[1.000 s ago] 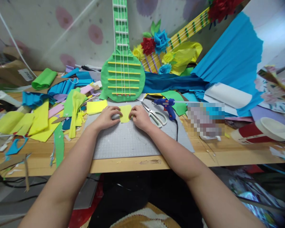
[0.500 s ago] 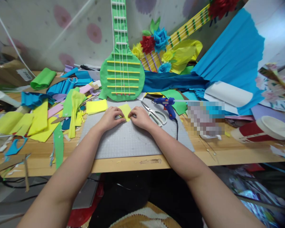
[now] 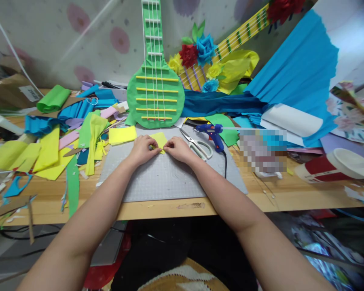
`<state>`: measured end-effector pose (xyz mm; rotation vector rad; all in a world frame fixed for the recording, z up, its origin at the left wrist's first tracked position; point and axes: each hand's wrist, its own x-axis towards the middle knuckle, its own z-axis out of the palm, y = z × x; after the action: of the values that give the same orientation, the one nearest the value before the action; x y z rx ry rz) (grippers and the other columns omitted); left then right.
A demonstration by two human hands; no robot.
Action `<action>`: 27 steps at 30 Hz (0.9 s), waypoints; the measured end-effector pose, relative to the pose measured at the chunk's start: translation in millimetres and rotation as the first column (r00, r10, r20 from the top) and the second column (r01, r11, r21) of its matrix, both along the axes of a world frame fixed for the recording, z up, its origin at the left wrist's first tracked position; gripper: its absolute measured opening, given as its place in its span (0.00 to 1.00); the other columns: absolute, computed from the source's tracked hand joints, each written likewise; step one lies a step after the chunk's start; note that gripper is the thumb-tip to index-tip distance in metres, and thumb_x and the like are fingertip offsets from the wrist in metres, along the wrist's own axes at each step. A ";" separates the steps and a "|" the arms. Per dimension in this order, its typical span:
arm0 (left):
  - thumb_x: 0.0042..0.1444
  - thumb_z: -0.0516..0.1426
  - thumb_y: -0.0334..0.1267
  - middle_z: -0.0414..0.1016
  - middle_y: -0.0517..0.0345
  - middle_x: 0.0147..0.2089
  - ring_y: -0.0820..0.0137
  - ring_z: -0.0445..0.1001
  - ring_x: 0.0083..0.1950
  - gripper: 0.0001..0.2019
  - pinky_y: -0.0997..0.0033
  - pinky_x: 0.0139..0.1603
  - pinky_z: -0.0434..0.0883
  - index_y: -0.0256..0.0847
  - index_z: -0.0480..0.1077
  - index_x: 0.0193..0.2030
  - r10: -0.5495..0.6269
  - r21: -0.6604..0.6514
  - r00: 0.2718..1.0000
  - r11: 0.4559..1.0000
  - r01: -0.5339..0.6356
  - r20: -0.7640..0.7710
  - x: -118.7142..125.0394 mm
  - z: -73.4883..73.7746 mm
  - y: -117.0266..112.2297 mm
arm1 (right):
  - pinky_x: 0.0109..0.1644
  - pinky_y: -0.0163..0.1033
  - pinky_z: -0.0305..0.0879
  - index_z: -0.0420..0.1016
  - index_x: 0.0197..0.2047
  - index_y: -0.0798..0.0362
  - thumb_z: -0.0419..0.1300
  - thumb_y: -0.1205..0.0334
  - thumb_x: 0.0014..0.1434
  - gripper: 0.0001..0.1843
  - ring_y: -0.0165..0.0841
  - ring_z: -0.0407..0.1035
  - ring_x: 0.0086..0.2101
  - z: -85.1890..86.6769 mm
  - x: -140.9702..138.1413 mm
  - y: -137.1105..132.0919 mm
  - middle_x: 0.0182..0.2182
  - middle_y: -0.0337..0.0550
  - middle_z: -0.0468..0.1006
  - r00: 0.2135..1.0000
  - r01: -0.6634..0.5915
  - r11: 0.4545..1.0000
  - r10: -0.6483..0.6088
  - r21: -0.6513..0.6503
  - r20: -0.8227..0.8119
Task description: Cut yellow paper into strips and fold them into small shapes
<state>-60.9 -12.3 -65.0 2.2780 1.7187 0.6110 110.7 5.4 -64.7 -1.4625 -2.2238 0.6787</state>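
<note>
Between my two hands is a small piece of yellow crepe paper [image 3: 159,139], close above the grey cutting mat [image 3: 166,182]. My left hand [image 3: 144,148] pinches its lower left edge between thumb and fingers. From the other side, my right hand [image 3: 178,149] pinches the lower right edge, its fingertips almost meeting those of the left. A folded yellow crepe paper stack [image 3: 123,135] lies just left of my left hand. Right of my right hand are scissors [image 3: 197,144] with pale handles and a blue hot glue gun [image 3: 211,133] with its cord.
A green paper-covered lute-like instrument [image 3: 155,99] stands behind the mat. Behind it leans a yellow one with paper flowers [image 3: 197,56]. Crepe paper scraps [image 3: 53,149] cover the left side. Blue crepe paper [image 3: 297,76] and a red-and-white cup [image 3: 330,165] are at the right.
My fingertips have come closer together at the lower edge of the yellow paper, and the paper has turned slightly. The surrounding things stay in place.
</note>
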 end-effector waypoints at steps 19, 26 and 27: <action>0.51 0.58 0.43 0.67 0.53 0.41 0.61 0.62 0.47 0.09 0.58 0.49 0.58 0.43 0.69 0.36 0.058 0.025 0.998 0.998 -0.057 -0.016 8.1 -1.9 -4.3 | 0.44 0.38 0.59 0.78 0.32 0.54 0.57 0.63 0.53 0.08 0.33 0.64 0.37 -3.7 -0.3 -0.3 0.31 0.43 0.73 1.000 0.005 1.000 -0.004 0.024 -0.006; 0.53 0.56 0.44 0.65 0.53 0.41 0.60 0.61 0.48 0.08 0.56 0.50 0.56 0.44 0.72 0.34 0.038 0.046 0.999 0.998 -0.037 -0.029 4.9 -1.9 -7.3 | 0.41 0.36 0.60 0.79 0.32 0.54 0.58 0.63 0.52 0.08 0.31 0.64 0.35 -5.1 0.7 1.5 0.30 0.43 0.73 0.999 0.001 1.000 -0.001 0.014 -0.034; 0.53 0.56 0.45 0.65 0.53 0.41 0.60 0.61 0.48 0.09 0.56 0.50 0.56 0.44 0.72 0.34 0.034 0.048 0.999 0.998 -0.032 -0.033 3.9 -1.5 -8.2 | 0.41 0.36 0.60 0.79 0.32 0.54 0.58 0.63 0.52 0.08 0.31 0.64 0.35 -5.2 0.8 1.6 0.30 0.43 0.73 0.999 0.000 1.000 0.000 0.013 -0.036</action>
<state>-56.9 -20.5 -66.5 2.3088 1.7787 0.6298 111.5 7.0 -69.9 -1.4324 -2.1970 0.6845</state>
